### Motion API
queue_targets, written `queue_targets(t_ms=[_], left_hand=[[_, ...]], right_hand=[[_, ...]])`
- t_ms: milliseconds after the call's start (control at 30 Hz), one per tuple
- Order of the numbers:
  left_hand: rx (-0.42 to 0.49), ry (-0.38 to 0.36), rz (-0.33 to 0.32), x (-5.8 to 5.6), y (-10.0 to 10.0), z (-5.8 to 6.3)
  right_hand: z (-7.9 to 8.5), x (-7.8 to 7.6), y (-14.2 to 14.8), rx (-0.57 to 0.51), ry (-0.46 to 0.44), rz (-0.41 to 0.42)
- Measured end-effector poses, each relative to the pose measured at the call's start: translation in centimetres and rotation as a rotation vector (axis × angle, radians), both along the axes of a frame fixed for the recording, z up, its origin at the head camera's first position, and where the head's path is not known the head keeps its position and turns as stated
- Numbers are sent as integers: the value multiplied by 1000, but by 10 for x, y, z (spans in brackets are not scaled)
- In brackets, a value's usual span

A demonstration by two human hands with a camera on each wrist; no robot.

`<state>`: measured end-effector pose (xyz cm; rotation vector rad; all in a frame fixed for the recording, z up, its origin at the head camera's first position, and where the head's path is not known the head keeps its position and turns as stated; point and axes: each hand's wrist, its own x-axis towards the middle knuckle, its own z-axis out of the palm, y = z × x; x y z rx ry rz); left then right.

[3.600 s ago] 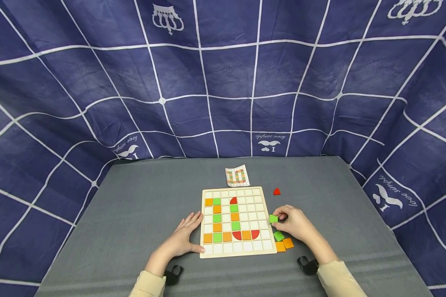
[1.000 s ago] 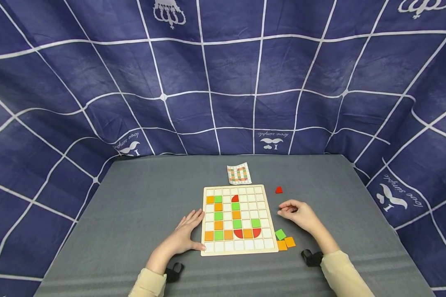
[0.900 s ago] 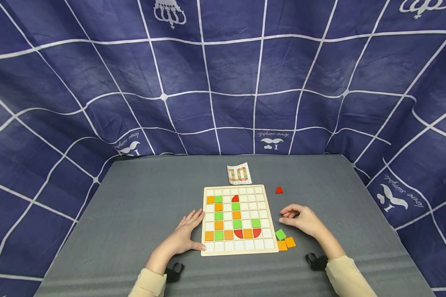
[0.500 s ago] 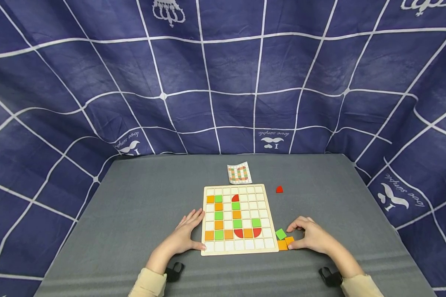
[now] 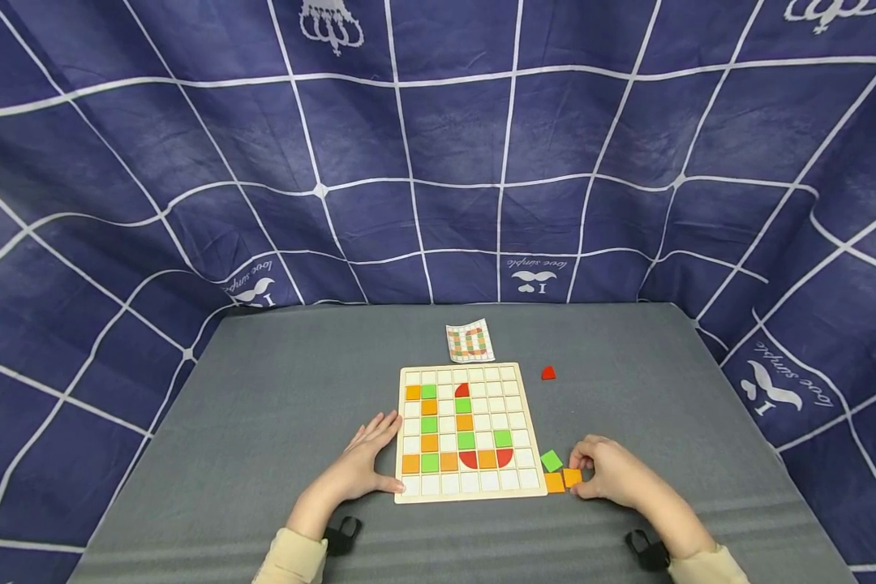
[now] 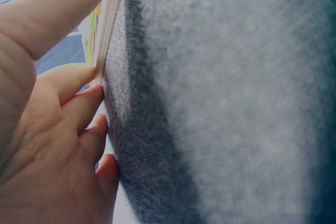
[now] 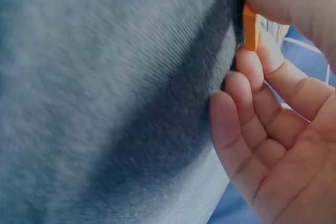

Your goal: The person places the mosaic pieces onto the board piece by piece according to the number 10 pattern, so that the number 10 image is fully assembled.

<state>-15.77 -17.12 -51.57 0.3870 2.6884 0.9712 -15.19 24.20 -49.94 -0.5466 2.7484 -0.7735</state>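
Observation:
A square wooden grid board (image 5: pixel 491 483) lies on the grey table, with orange, green and red tiles in some of its cells. At the board's left edge rests my left hand (image 5: pixel 365 466), fingers spread and thumb on the near corner. In the left wrist view its fingertips (image 6: pixel 93 97) touch the board's side. Right of the board, my right hand (image 5: pixel 609 470) pinches an orange square tile (image 5: pixel 573 477) between thumb and fingers; the right wrist view shows that orange tile (image 7: pixel 251 29) edge-on. Beside it lie another orange tile (image 5: pixel 554 483) and a green tile (image 5: pixel 551 461).
A small printed pattern card (image 5: pixel 470 341) lies behind the board. A red quarter-round tile (image 5: pixel 548 373) lies right of the board's far corner. Dark blue checked cloth (image 5: pixel 453 219) hangs around the table's back and sides.
A green tile went from my right hand into a cell above the lower right red piece. Then my right hand moved toward me and took hold of an orange tile. My left hand stayed put.

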Motion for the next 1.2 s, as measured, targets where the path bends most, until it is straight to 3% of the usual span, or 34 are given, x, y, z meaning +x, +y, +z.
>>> queue_targets(t_ms=[267,667,900,1200], left_hand=[[1,-17,-15,-1,-1,0],[6,-30,-20,1,-1,2],[12,-28,-18,2,-2,1],[13,-18,-16,0,-1,2]], right_hand=[[7,-15,-10,-130,-18,-75],[3,-49,-55,-312,4,-176],[-4,-58,-77,-327,37,-211],[-12,-64,-90,-189,148,-100]])
